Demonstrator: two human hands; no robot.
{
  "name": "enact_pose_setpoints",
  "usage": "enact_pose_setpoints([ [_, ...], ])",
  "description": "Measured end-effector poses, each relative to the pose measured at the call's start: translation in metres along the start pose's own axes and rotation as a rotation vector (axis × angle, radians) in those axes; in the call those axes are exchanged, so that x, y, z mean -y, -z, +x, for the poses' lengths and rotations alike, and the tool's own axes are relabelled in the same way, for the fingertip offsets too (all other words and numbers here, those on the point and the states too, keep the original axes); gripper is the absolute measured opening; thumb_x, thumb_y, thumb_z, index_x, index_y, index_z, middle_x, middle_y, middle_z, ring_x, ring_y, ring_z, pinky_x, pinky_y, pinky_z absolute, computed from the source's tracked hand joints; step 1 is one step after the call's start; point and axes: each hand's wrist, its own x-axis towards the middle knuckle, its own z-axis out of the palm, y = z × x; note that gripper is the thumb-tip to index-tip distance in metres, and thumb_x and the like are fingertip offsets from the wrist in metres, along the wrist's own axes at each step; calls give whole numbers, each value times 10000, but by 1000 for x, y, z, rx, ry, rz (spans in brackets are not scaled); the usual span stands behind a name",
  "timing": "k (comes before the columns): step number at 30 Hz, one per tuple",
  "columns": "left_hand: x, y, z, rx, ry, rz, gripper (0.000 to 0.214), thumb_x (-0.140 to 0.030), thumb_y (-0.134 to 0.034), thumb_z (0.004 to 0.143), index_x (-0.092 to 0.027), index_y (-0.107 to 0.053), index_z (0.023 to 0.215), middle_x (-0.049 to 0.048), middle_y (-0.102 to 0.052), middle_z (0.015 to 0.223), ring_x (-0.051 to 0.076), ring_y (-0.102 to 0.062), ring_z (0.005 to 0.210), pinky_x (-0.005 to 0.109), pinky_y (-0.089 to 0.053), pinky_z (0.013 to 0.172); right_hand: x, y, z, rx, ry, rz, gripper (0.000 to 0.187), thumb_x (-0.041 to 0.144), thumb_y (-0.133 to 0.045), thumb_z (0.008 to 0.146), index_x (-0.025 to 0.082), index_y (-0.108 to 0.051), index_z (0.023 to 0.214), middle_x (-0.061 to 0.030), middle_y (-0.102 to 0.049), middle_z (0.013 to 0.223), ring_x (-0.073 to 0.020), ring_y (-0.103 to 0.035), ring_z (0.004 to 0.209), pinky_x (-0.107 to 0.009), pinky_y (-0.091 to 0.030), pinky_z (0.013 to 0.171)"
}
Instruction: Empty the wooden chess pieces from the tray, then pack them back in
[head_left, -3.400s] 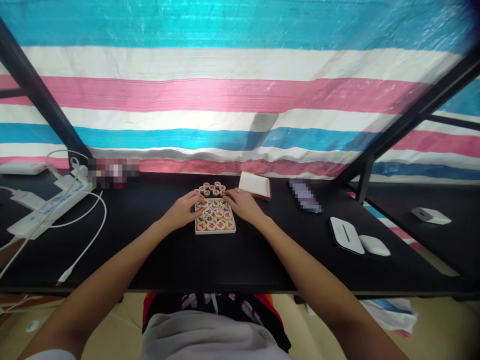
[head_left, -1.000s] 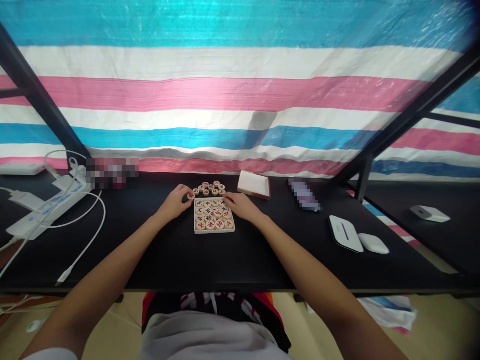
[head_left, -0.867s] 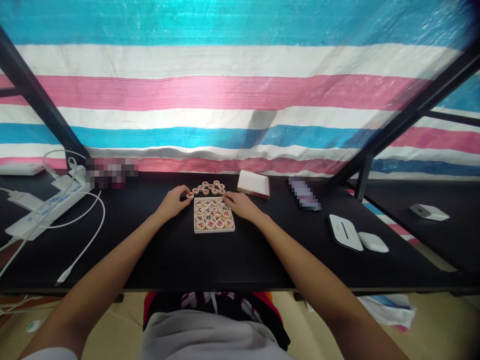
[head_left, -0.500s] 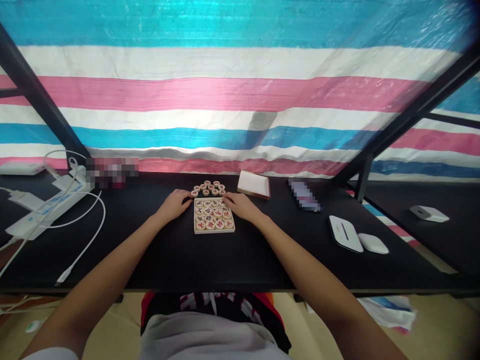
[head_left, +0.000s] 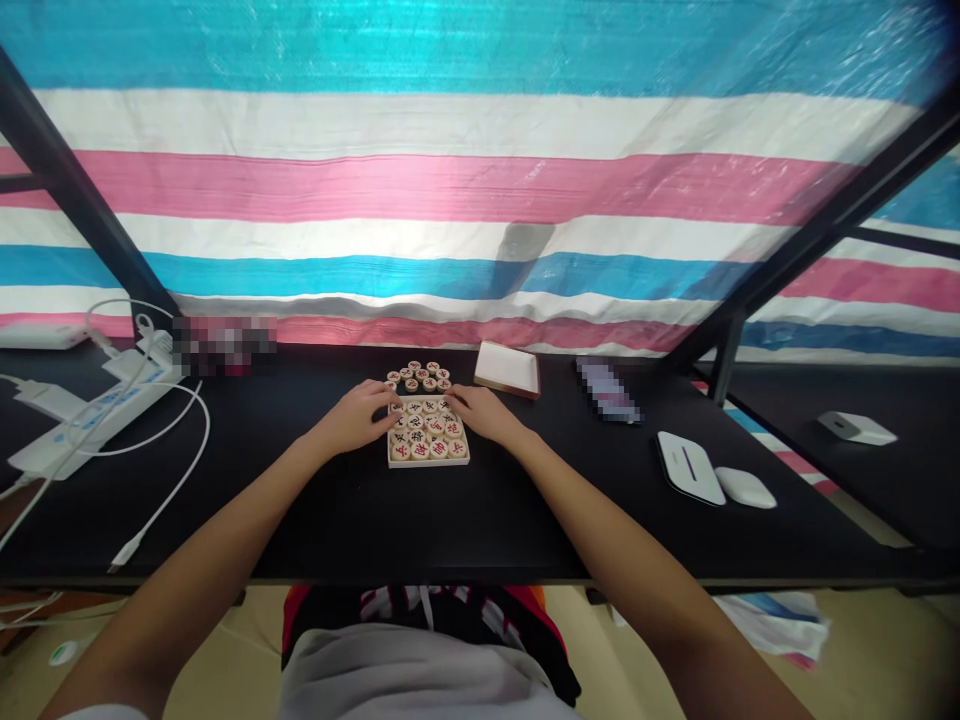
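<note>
A shallow white box [head_left: 427, 463] stands on the black desk, filled with rows of round Chinese chess pieces [head_left: 439, 450] marked in red and black. Just beyond its far edge, several more pieces [head_left: 421, 374] lie flat in a cluster. My left hand [head_left: 361, 416] reaches over the box's far left corner, thumb and fingers apart, its fingertips at the pieces there. At the far right corner rests my right hand [head_left: 481, 412], fingers loosely spread, fingertips touching the corner area. Whether a piece lies under either hand's fingertips is hard to make out.
Behind the pieces at right lies an open box lid [head_left: 508, 368]. A blurred phone [head_left: 609, 390], a white flat device [head_left: 690, 468] and a white mouse-like case [head_left: 746, 487] are on the right. A power strip [head_left: 97, 418] with white cables [head_left: 169, 510] occupies the left.
My left hand has shifted right and slightly nearer, from beside the box's far left corner to over its left edge. My right hand has barely moved.
</note>
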Motion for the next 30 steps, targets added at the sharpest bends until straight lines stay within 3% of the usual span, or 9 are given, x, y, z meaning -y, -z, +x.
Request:
enact_pose_setpoints([
  [4,-15,3,-1,133,-89,-36,295,-408,-525,871,-206,-658,1040,68,-639,1052,216,-560,1025,364,-399,979,0,0,0,-1,10,-1,286,297,-374,960,175,-631,991,-68,-701,949,-177,-635,847,-233,-379,720],
  [15,-38,-2,-1,288,-188,-116,397,-425,-421,939,-242,-556,1265,65,-544,1318,226,-448,1244,385,-296,1074,3,2,-2,-10,10,-14,279,290,-372,962,176,-626,962,-61,-692,887,-171,-627,810,-229,-370,688],
  [25,-34,-3,1,219,-154,-93,356,-409,-376,960,-231,-629,1138,53,-585,1257,205,-439,1249,359,-302,1073,6,4,-2,8,-13,1,264,276,-385,959,174,-629,964,-64,-694,923,-164,-629,831,-224,-382,704],
  [30,-33,-3,3,183,-109,-81,316,-385,-386,956,-211,-649,987,56,-651,1065,198,-545,1073,344,-389,969,6,4,-1,11,-11,-10,272,283,-384,958,173,-632,977,-71,-698,941,-177,-636,848,-234,-385,713],
])
